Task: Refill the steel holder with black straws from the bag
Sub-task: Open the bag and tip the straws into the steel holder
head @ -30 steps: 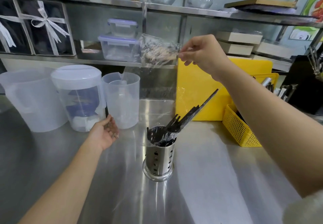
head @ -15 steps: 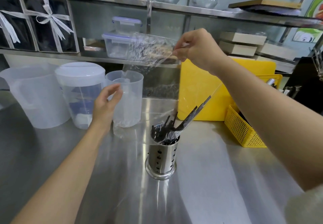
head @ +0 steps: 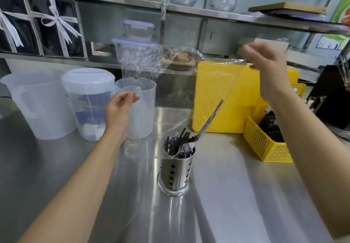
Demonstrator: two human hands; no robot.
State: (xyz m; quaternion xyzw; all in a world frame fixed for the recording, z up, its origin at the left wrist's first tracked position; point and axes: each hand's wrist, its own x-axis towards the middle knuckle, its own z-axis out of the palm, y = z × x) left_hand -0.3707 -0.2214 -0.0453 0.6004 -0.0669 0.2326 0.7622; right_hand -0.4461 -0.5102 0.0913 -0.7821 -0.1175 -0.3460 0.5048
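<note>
A perforated steel holder [head: 177,172] stands on the steel counter [head: 236,195] with several black straws [head: 177,141] in it. A clear plastic bag [head: 161,68] hangs mouth-down over the holder, its lower end tucked into the holder's top. One long straw [head: 212,117] leans inside the bag, slanting up to the right. My right hand [head: 269,70] is raised at the upper right and pinches the bag's top corner. Level with the jugs, my left hand [head: 119,108] has its fingers closed on the bag's left side.
Three translucent plastic jugs [head: 89,102] stand at the back left. A yellow cutting board [head: 217,91] leans behind the holder, with a yellow mesh basket [head: 265,144] to its right. Shelves with lidded containers [head: 138,28] and ribboned black boxes [head: 55,28] run along the back.
My left hand rose from the counter to the bag's left side and closed on it. My right hand moved right, spreading the bag's top wider.
</note>
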